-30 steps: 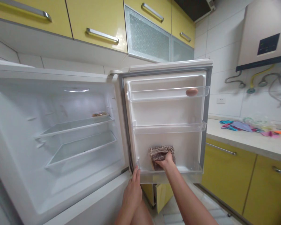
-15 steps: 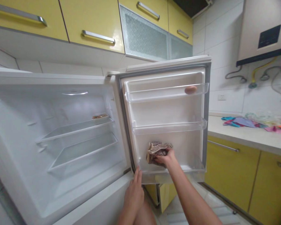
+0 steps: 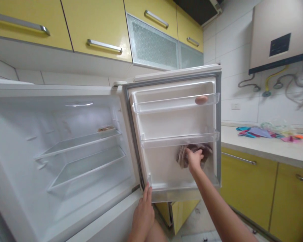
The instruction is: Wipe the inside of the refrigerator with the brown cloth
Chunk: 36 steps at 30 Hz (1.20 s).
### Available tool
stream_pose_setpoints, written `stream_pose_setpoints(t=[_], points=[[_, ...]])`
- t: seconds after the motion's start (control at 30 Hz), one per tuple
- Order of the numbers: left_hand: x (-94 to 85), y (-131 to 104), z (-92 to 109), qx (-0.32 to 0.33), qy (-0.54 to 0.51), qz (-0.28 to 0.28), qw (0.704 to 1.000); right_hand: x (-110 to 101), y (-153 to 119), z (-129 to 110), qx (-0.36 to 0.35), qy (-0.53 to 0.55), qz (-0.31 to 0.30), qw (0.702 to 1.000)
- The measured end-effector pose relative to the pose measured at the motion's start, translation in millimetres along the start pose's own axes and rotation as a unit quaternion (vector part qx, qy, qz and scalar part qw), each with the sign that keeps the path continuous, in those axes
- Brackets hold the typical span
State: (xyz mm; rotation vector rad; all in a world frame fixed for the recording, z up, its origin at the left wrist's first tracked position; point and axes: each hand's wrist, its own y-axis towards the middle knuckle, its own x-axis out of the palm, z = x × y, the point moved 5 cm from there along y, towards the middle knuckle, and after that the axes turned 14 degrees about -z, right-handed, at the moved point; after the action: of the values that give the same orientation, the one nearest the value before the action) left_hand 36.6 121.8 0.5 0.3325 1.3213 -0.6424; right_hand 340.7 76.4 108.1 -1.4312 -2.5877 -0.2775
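In my right hand (image 3: 195,158) is a folded brown patterned cloth (image 3: 182,157), pinched and slightly blurred by motion. It is against the inner panel of the open fridge door (image 3: 164,161), between the middle door shelf (image 3: 176,140) and the bottom door bin (image 3: 179,195). My left hand (image 3: 144,210) reaches up from below, its fingers stretched out, with the tips touching the left end of the bottom bin. A brown egg (image 3: 201,100) lies at the right of the top door shelf (image 3: 164,105).
The fridge interior (image 3: 86,114) has two shelves, the upper bearing a small tray (image 3: 106,129) of brownish items. Coloured cloths (image 3: 257,131) and clear plastic lie on the right counter (image 3: 288,148). Below the door, a yellow cabinet door (image 3: 183,215) stands ajar. Yellow wall cabinets (image 3: 98,20) hang above.
My right hand has moved right and slightly up along the door panel, carrying the cloth. My left hand stays at the bin's left end. The view has shifted slightly.
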Motion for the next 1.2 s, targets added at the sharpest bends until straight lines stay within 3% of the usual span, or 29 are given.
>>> stream_pose_setpoints(t=[0.1,0.17,0.23,0.4,0.53,0.63,0.87,1.0,1.2], points=[[1.0,0.3,-0.9,-0.003,0.012,-0.001,1.000,19.9,-14.4,-0.1,-0.107,-0.154,0.022,0.982],[2.5,0.7,-0.9,-0.007,0.007,0.004,1.000,31.1,-22.8,1.9,-0.188,-0.311,0.025,0.931],[4.1,1.4,-0.6,-0.009,-0.005,0.015,1.000,41.4,-29.8,10.5,-0.256,-0.443,0.010,0.859],[4.9,1.5,0.4,-0.004,-0.004,0.025,1.000,69.8,-43.6,36.1,-0.371,-0.541,-0.121,0.745],[3.7,0.2,1.2,-0.002,0.004,0.013,1.000,106.5,-57.5,33.2,-0.431,-0.539,-0.268,0.672],[4.9,0.9,1.8,-0.001,0.005,0.015,1.000,130.7,-66.9,24.9,-0.444,-0.525,-0.319,0.652],[7.3,2.1,1.6,0.006,-0.004,0.028,1.000,156.3,-84.0,41.9,-0.412,-0.487,-0.362,0.680],[8.2,1.8,0.4,0.005,-0.004,0.036,0.999,141.6,-85.5,56.2,-0.414,-0.463,-0.418,0.663],[9.5,3.2,-3.7,0.001,0.005,0.031,1.000,103.0,-75.2,61.9,-0.444,-0.383,-0.554,0.591]])
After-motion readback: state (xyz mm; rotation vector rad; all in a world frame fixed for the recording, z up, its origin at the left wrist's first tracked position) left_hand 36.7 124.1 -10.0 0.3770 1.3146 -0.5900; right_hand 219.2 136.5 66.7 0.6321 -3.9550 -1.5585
